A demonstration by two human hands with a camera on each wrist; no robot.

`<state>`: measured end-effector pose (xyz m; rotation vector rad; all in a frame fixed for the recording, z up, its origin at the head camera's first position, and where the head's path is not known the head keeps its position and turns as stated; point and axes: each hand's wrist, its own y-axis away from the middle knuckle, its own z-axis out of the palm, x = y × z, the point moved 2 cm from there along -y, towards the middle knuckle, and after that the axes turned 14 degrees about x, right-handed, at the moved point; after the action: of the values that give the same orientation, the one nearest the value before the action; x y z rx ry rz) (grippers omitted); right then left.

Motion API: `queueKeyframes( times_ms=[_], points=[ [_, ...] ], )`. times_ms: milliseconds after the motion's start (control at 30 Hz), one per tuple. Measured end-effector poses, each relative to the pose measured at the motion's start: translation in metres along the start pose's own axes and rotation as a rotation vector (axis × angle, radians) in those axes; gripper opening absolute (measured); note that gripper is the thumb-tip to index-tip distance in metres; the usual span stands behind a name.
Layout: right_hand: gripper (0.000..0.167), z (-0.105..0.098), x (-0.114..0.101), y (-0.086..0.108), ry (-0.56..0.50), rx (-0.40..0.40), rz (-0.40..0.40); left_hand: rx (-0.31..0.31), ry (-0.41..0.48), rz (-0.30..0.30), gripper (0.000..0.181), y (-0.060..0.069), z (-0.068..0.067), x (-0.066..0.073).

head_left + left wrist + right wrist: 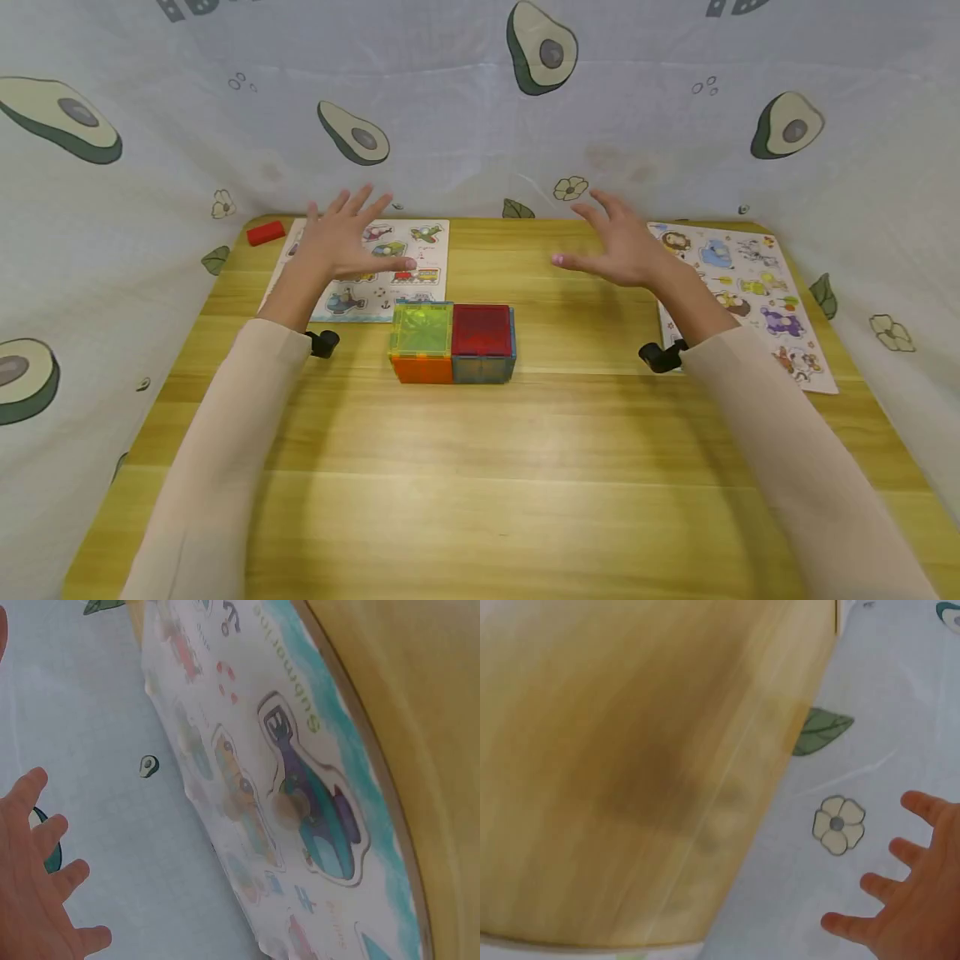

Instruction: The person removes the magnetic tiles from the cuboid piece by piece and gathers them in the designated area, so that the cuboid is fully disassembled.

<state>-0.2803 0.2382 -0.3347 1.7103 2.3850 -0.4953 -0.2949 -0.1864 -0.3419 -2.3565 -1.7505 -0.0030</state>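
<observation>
My left hand [337, 242] hovers over a vehicle puzzle board [408, 287], its fingers spread and nothing in its grasp. In the left wrist view the board's submarine piece [319, 810] shows close up, with the fingers off to the lower left. My right hand [626, 246] is raised with spread fingers, left of an animal puzzle board [757, 283], also holding nothing. Between and nearer than the hands stand two joined cubes of see-through magnetic tiles: one with a yellow-green top [422, 329] and orange front, the other with a red top [482, 330] and bluish front.
A small red block [266, 233] lies at the table's far left corner. The wooden table [480, 483] is bordered at the back and sides by a pale cloth [450, 83] printed with avocados. Black wrist mounts [662, 357] sit at both cuffs.
</observation>
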Motion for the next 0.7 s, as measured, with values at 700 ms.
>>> queueKeyframes(
  times_ms=[700],
  points=[
    [0.089,0.029,-0.052,0.047,-0.232,0.024,-0.135,0.225,0.276,0.138,0.101,0.053,0.009,0.022]
  ],
)
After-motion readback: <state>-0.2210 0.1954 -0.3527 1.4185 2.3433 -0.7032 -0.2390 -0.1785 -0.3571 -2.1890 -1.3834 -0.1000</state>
